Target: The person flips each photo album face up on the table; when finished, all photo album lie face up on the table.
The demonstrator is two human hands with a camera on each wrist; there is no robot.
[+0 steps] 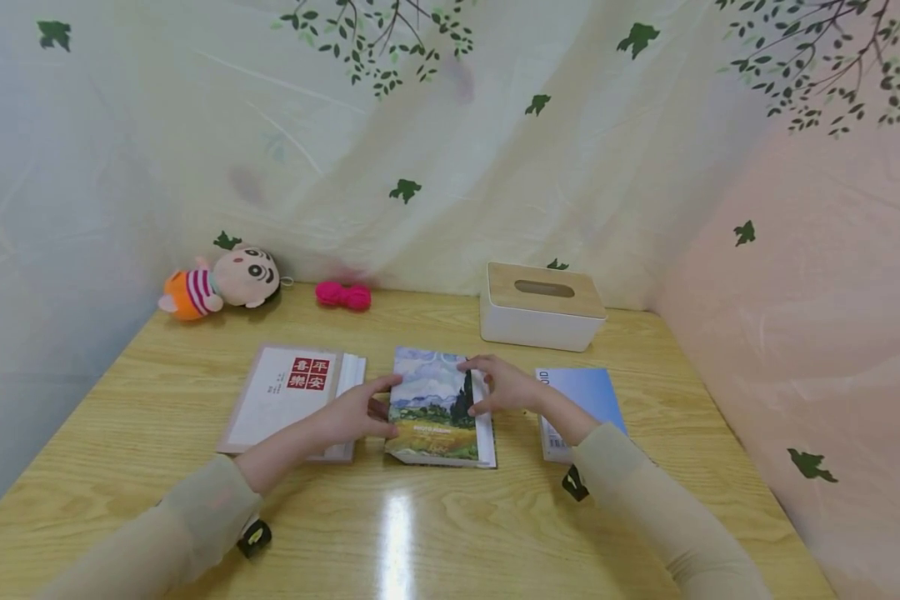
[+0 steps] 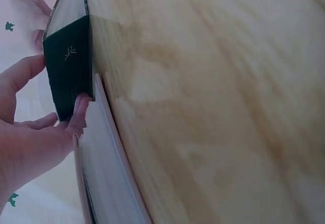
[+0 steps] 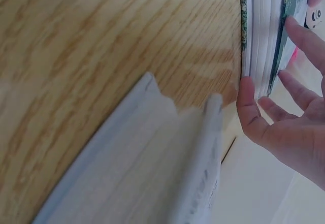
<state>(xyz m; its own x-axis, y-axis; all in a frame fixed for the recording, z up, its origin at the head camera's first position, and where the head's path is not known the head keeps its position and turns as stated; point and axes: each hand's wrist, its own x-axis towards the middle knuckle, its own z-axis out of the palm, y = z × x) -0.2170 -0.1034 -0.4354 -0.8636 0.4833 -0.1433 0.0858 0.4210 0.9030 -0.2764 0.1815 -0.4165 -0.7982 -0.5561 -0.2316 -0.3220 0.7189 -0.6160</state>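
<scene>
A thick book [image 1: 429,408] with a painted landscape cover lies at the middle of the table. My left hand [image 1: 352,414] holds it at its dark green spine [image 2: 71,64], the thumb by the front cover and a fingertip at the back edge. From the other side, my right hand [image 1: 504,386] grips the page edges, with fingers on the front cover and at the back cover [image 3: 244,36]. Left of it lies a white book [image 1: 270,408] with red square characters, near my left wrist. A blue book [image 1: 588,400] lies partly under my right forearm.
A white tissue box [image 1: 536,323] with a wooden lid stands at the back right. Along the back lie a plush doll [image 1: 228,283] and a pink bow-shaped thing [image 1: 342,295]. Leaf-printed curtains [image 1: 450,167] surround the wooden table [image 1: 330,533].
</scene>
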